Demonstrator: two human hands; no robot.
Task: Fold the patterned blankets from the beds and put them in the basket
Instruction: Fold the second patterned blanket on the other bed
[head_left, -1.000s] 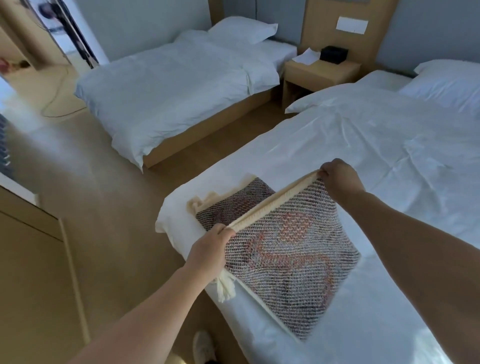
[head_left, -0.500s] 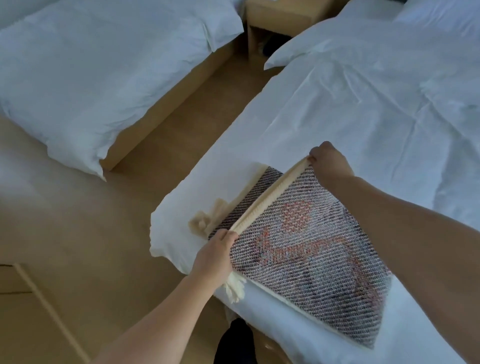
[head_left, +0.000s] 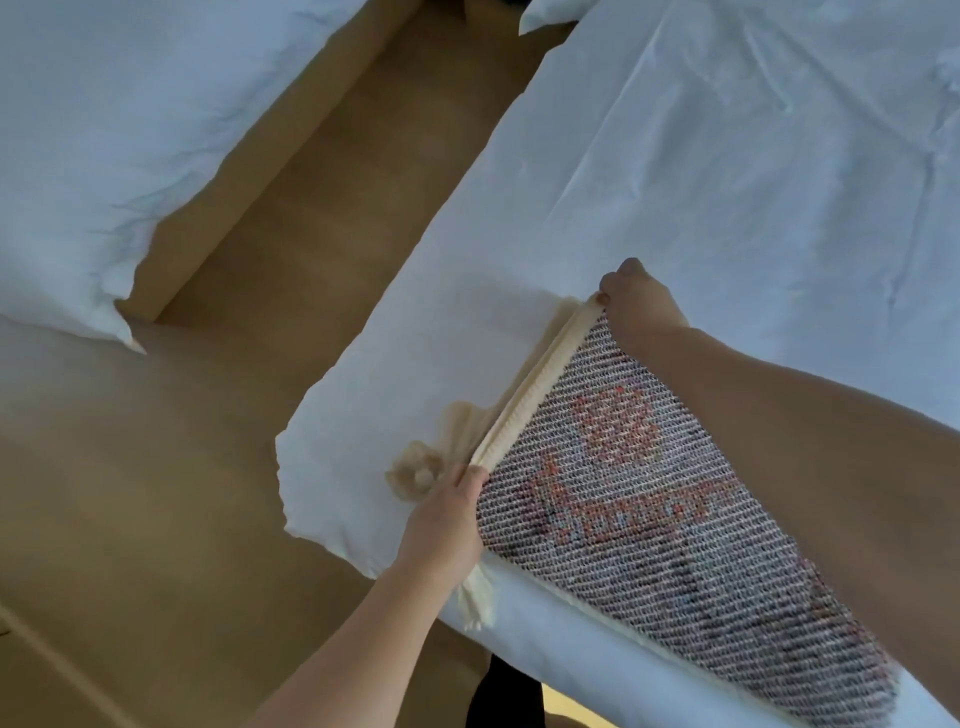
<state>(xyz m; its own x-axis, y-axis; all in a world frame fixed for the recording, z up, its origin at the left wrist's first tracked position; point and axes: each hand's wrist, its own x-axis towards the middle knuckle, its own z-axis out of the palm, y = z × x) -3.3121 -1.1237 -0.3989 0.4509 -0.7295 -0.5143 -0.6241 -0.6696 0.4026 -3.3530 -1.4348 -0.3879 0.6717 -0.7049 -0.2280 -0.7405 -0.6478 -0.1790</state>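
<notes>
A patterned blanket, woven grey with a red motif, a cream border and tassels, lies folded at the near corner of the white bed. My left hand grips the near end of its cream top edge. My right hand pinches the far end of that same edge. The edge is laid down over the layer beneath, so only a cream strip and a tassel stick out to the left. My right forearm covers part of the blanket. No basket is in view.
A second white bed stands at the upper left, on a wooden base. A strip of light wooden floor runs between the two beds. Something dark, partly seen, sits on the floor below the bed edge.
Both hands have carried the blanket's cream edge forward and to the left, down over the lower layer. My view has tilted downward, and the nightstand and pillows have left the frame.
</notes>
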